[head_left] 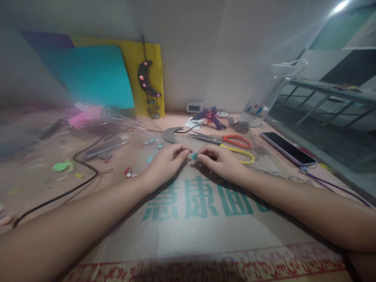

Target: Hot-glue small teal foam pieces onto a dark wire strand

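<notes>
A small teal piece is pinched between the thumb and fingers of my right hand, above the printed sheet. Close on its left is my left hand, thumb and index finger pressed together; anything between those fingertips is too small to make out. Light blue scraps lie left of my left hand. Behind my hands are a grey crescent, orange-handled scissors and yellow-handled scissors.
At the back stand a purple glue gun, a small white clock and a clear bottle. A phone lies right. A dark crescent ornament hangs before yellow card. A black cable curves across the left.
</notes>
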The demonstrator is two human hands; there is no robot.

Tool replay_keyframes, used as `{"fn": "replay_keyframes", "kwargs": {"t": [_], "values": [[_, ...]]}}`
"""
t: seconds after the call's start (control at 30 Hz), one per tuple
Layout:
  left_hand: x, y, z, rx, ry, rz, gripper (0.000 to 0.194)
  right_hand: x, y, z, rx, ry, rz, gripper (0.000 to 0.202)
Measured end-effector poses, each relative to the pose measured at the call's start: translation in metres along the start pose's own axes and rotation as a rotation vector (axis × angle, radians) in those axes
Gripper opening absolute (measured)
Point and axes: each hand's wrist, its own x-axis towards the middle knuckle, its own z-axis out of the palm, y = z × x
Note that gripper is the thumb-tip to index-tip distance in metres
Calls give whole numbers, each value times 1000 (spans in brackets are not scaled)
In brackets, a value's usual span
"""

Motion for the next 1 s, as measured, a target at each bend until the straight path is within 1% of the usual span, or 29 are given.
{"fn": "replay_keyframes", "kwargs": {"t": [0.1, 0.2, 0.3, 0.4, 0.53, 0.77, 0.87, 0.93, 1.0], "values": [[0, 0, -1, 10, -4, 8, 34, 0, -1, 0, -13, 5, -6, 21], [-1, 2, -2, 64, -25, 54, 37, 0, -1, -1, -4, -2, -11, 20], [-2, 6, -2, 124, -33, 87, 28, 0, -2, -1, 0, 3, -22, 20], [-3, 9, -1, 138, -35, 61, 20, 0, -1, -1, 9, 1, -16, 21], [-3, 8, 0, 147, -37, 59, 20, 0, 1, 0, 22, -7, -17, 22], [-2, 4, 0, 152, -21, 89, 19, 1, 2, -3, -61, -13, -70, 21], [-2, 6, -1, 135, -22, 83, 19, 1, 1, -5, -87, -34, -89, 29], [-2, 8, -1, 125, -18, 68, 19, 1, 0, -5, -67, -46, -79, 32], [-3, 9, -2, 122, -12, 58, 19, 1, 0, -4, -35, -42, -43, 28]]}}
